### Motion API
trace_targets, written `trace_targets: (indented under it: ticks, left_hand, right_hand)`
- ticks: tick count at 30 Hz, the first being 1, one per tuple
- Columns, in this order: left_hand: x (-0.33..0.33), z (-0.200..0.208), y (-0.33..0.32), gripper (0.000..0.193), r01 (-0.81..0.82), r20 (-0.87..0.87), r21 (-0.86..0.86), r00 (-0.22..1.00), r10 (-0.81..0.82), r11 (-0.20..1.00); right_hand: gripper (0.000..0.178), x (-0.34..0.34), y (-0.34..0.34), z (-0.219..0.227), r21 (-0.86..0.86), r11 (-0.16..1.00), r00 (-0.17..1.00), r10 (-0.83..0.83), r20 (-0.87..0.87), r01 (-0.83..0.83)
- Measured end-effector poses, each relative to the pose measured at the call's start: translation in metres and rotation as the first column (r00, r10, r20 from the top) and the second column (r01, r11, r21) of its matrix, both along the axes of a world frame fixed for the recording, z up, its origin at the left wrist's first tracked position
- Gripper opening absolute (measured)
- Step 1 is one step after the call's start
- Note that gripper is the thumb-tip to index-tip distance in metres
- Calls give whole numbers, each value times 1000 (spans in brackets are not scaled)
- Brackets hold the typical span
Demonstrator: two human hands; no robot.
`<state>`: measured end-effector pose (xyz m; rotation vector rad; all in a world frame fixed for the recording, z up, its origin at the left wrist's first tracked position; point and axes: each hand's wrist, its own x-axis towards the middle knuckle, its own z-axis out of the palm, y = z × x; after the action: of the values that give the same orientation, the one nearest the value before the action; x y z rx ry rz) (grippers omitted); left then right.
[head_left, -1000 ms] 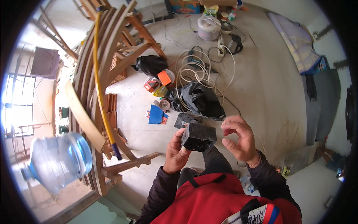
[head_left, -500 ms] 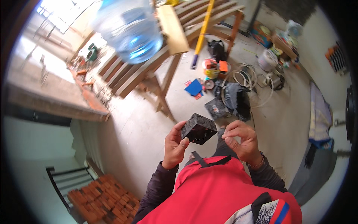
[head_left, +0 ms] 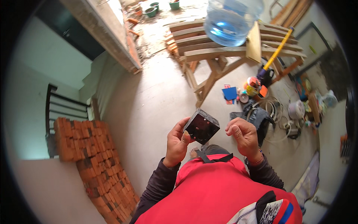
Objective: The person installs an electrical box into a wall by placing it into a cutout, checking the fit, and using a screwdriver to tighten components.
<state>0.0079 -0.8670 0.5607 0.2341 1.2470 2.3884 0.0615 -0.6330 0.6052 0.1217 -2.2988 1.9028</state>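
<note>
In front of my red top, my left hand (head_left: 176, 143) grips a black electrical junction box (head_left: 201, 127) by its left side. The thumb presses the near edge while the fingers wrap behind. The box is tilted, with its open dark inside turned toward me and small light marks showing in it. Just right of the box, and apart from it, my right hand (head_left: 244, 139) is closed with thumb and fingertips drawn together. Whether something small is pinched there cannot be made out.
A slatted wooden table (head_left: 201, 56) carries a large clear water bottle (head_left: 227, 28) and a yellow pole (head_left: 278, 50) leans there. Tools, coiled hose (head_left: 274, 110) and a white bucket (head_left: 297, 109) lie at right. Stacked bricks (head_left: 93, 149) stand left by a black railing (head_left: 67, 100).
My view has swung left, so table and bricks sit further right. The box has been tipped so its open inside faces me more. My right hand stays closed beside it.
</note>
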Motion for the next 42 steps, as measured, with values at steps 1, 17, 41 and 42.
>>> trace_targets:
  ticks: [1,17,41,42]
  left_hand:
    - [0,2,-4,74,-42,15,-31,999,43,999]
    - [-31,19,-48,50,-415,133,-310,872,472,855]
    - [-296,1,-196,44,141,288,-46,950,-122,989]
    - [-303,-3,-196,42,151,294,-41,946,-133,988]
  right_hand:
    - [5,-8,-4,0,-38,999,999,-10,35,11]
    - [17,-131,-46,-49,-257,903,867,411,283,-344]
    - [16,-287,-221,-17,-418,897,886,73,459,143]
    - [16,-290,-222,-19,-421,892,887,53,459,164]
